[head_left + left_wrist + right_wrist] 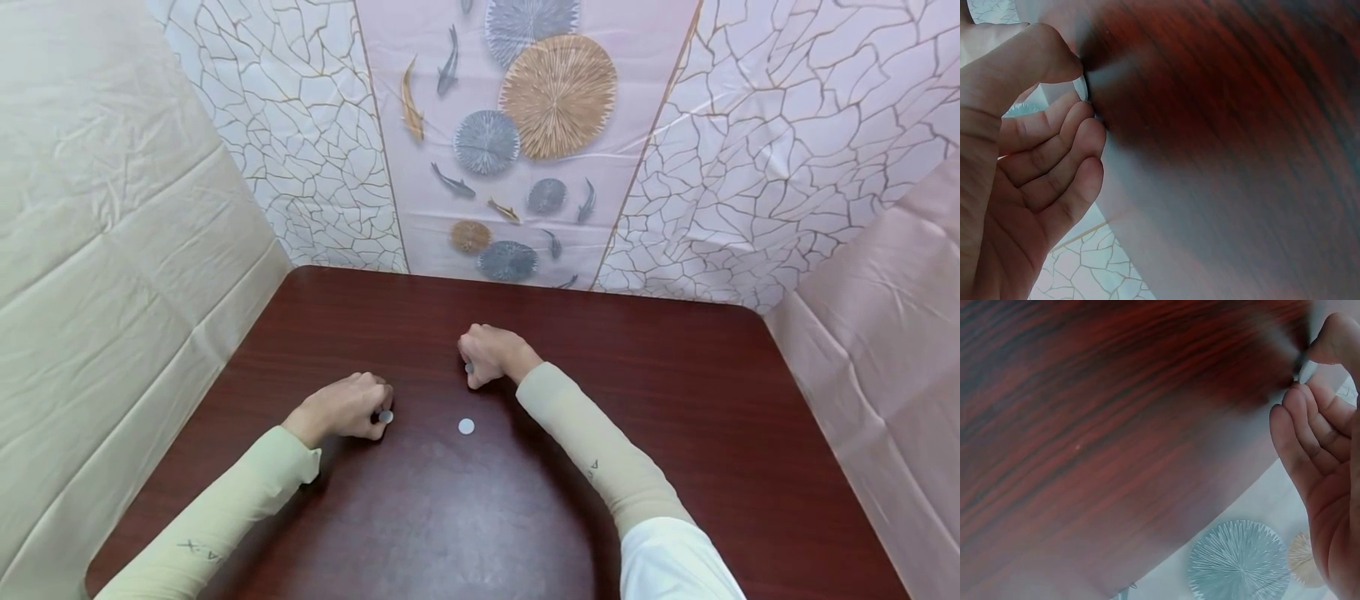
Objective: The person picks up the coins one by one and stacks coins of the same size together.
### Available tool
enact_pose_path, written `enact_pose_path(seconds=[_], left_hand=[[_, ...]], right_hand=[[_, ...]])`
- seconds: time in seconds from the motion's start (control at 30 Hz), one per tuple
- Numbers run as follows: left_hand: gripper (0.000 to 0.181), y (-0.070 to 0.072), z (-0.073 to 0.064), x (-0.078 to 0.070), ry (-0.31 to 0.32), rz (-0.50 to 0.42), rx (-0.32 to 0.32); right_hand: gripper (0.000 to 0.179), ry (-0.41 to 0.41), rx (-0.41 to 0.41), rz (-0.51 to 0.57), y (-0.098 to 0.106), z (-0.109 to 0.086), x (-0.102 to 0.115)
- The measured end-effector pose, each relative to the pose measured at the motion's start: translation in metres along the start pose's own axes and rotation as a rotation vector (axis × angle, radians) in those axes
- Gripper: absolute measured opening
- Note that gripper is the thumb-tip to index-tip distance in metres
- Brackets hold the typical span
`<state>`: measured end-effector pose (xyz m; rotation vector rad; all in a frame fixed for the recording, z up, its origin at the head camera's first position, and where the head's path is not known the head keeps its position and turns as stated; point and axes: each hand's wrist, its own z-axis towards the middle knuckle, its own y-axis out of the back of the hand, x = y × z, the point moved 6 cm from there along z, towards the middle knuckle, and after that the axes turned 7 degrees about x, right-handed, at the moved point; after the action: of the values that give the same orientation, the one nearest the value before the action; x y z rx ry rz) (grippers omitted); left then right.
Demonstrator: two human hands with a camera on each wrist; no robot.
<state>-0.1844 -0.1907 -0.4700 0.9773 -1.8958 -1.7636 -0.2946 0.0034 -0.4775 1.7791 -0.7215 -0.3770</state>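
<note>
My left hand pinches a small white disc between thumb and fingertips, low over the table. In the left wrist view this disc is turned nearly edge-on, its far side hidden by the fingers. Farther back and to the right, my right hand pinches another small white disc, mostly covered by the hand in the head view. A pale sliver of that disc shows between thumb and fingertips in the right wrist view. A third white disc lies flat on the table between the two hands.
The dark red-brown wooden table has rounded corners. A patterned cloth hangs behind its far edge. Plain pale cloths stand at the left side and the right side.
</note>
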Motion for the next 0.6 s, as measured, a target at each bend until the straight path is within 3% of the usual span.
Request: enact_pose_path(seconds=[0.6], left_hand=[[0.008, 0.0007, -0.0017, 0.0017, 0.028, -0.061, 0.014]], right_hand=[[0.014, 0.138, -0.130, 0.081, 0.0044, -0.0092, 0.0040]])
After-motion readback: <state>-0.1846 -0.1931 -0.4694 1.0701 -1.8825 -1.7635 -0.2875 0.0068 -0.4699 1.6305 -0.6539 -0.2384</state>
